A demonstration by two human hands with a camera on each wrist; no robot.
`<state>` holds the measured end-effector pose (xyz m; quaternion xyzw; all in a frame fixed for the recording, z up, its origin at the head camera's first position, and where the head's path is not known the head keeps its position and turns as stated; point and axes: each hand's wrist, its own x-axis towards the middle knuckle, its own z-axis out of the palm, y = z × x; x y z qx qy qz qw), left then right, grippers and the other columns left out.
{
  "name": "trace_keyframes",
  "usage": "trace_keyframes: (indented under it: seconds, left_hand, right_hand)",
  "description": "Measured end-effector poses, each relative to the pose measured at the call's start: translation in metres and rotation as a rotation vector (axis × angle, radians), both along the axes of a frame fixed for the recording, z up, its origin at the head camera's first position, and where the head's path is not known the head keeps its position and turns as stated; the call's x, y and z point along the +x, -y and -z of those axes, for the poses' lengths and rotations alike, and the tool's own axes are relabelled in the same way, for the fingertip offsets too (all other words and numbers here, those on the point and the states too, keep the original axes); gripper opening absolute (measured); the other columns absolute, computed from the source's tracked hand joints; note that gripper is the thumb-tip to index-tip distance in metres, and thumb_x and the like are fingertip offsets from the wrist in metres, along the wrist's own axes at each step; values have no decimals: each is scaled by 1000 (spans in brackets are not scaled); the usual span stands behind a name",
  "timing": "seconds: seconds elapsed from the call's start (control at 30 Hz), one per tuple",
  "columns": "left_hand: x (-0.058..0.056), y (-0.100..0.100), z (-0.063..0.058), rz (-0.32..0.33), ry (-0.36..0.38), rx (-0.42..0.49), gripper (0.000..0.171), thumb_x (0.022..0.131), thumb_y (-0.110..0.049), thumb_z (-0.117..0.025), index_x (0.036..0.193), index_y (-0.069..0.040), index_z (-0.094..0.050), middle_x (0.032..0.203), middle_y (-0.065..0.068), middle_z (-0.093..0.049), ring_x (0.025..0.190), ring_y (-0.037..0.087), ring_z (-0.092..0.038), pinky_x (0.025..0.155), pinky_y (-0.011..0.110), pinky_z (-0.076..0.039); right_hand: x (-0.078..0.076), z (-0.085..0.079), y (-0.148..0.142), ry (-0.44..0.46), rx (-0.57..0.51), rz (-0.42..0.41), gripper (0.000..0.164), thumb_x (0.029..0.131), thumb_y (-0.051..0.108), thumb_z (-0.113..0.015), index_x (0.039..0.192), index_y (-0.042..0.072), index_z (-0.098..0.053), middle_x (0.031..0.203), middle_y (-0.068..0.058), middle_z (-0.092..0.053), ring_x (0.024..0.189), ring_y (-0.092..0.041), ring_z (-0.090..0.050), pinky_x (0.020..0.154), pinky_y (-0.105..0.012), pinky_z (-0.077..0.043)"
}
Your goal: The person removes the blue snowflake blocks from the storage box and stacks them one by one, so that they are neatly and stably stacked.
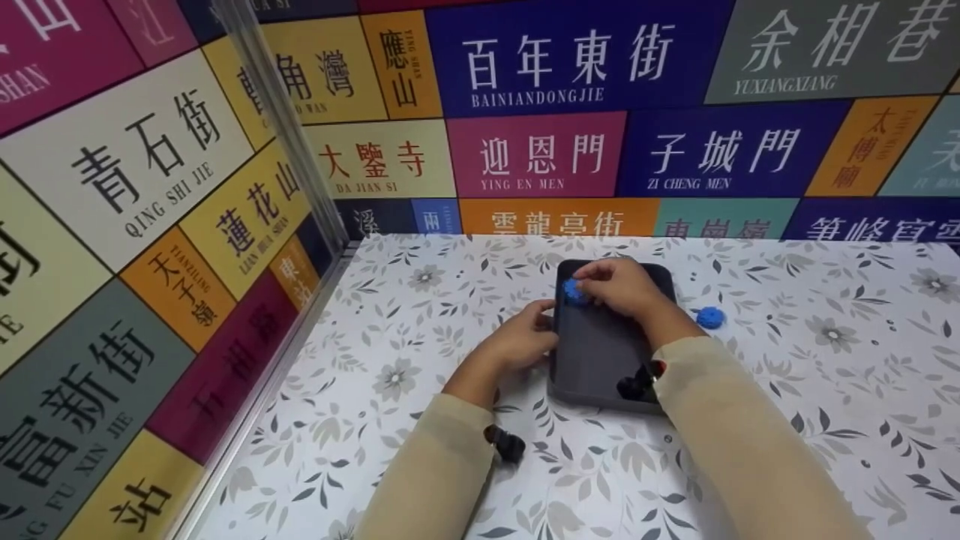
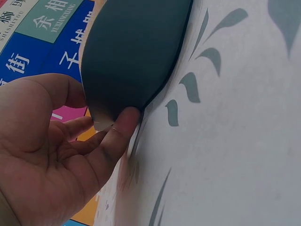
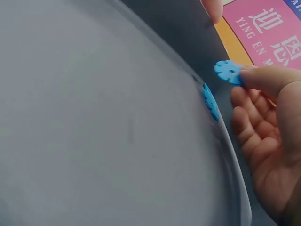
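A dark grey rectangular tray [image 1: 600, 352] lies on the table. My left hand [image 1: 525, 337] holds its left side, and in the left wrist view the thumb and fingers grip the tray's dark wall [image 2: 136, 52]. Over the far left corner of the tray, my right hand [image 1: 619, 286] pinches a blue snowflake-shaped plastic disc [image 3: 229, 72] by its edge, thumb on its face. A second blue disc [image 3: 210, 102] leans against the inside of the tray wall, just beside the held one. On the table right of the tray sit blue notched discs [image 1: 710, 318] in a small cluster.
The table [image 1: 810, 420] has a white cover with grey leaves and flowers. Upright panels [image 1: 540, 67] with coloured street-name blocks stand behind it and to the left. Small black wrist devices [image 1: 506, 444] hang at both sleeves, the right one over the tray.
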<state>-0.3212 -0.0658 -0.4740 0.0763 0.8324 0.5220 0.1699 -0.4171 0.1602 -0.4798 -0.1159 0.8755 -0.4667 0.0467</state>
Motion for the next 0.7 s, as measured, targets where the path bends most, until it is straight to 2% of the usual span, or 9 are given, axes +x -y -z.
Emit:
trace_keyframes:
  seconds: [0.2,0.33,0.5,0.57,0.7]
  left_hand:
    - [0,-1,1,-3,-9,-13,74,94,-14,-60,165,-17,-40,154,15,-60,122,26,-67,87,37,-62]
    - [0,-2,2,-5,-25,-18,74,93,-14,-61,165,-17,-41,153,15,-61,124,27,-67,87,38,-62]
    - [2,-2,2,0,-51,-21,74,93,-12,-60,164,-16,-42,152,15,-62,129,27,-65,103,39,-58]
    - [2,-1,2,2,-59,-29,74,92,-12,-60,164,-16,-42,153,15,-62,132,27,-64,109,39,-55]
    - [1,1,2,-10,-48,-33,73,93,-13,-61,164,-17,-42,154,15,-61,136,28,-62,111,42,-55]
  right_hand:
    - [-3,-10,-1,-112,-136,119,32,102,32,-73,126,12,-78,116,-13,-79,92,-14,-74,77,-18,-59]
    - [-1,-22,-3,-193,-226,226,33,101,32,-74,126,11,-78,110,-6,-78,86,-6,-71,76,-15,-58]
    - [8,-40,-5,-312,-391,316,31,99,25,-77,123,4,-79,102,6,-77,80,-2,-69,73,-15,-60]
    - [14,-47,-7,-320,-468,336,31,98,21,-77,122,0,-78,97,8,-77,78,-4,-70,72,-17,-61]
    - [30,-57,-17,-257,-576,370,32,97,18,-78,122,-3,-76,88,10,-75,73,-5,-71,70,-18,-62]
